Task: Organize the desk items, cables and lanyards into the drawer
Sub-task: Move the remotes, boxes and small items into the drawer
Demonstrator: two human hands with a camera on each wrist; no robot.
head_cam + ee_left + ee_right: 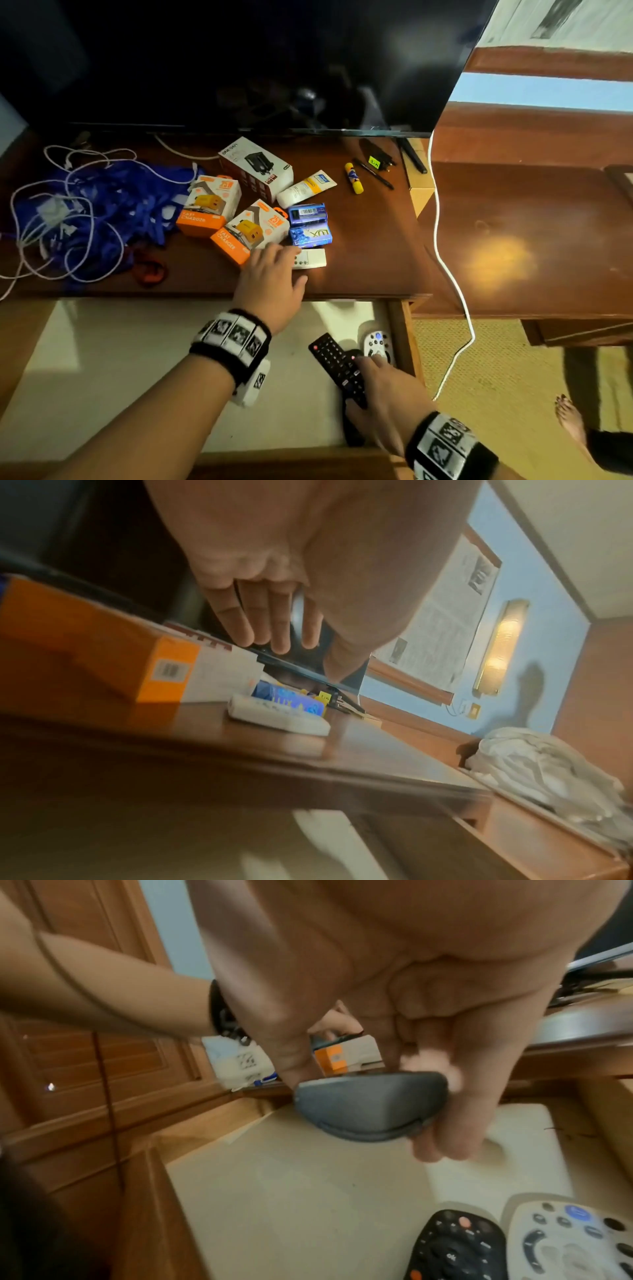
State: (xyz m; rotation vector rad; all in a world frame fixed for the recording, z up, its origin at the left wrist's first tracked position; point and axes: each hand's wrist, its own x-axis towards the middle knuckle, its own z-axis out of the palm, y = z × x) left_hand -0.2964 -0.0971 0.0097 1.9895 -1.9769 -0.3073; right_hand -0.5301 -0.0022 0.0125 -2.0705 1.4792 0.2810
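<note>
Open drawer (404, 329), right hand (387, 394) gripping black remote (337, 365), long axis pointing away

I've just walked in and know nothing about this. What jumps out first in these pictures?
The tangle of blue lanyards and white cables heaped on the left of the wooden desk, beside two orange charger boxes. Below, the drawer stands open: the right hand holds a black remote over it, above two more remotes. The left hand reaches with straight fingers toward a small white remote on the desk.
</note>
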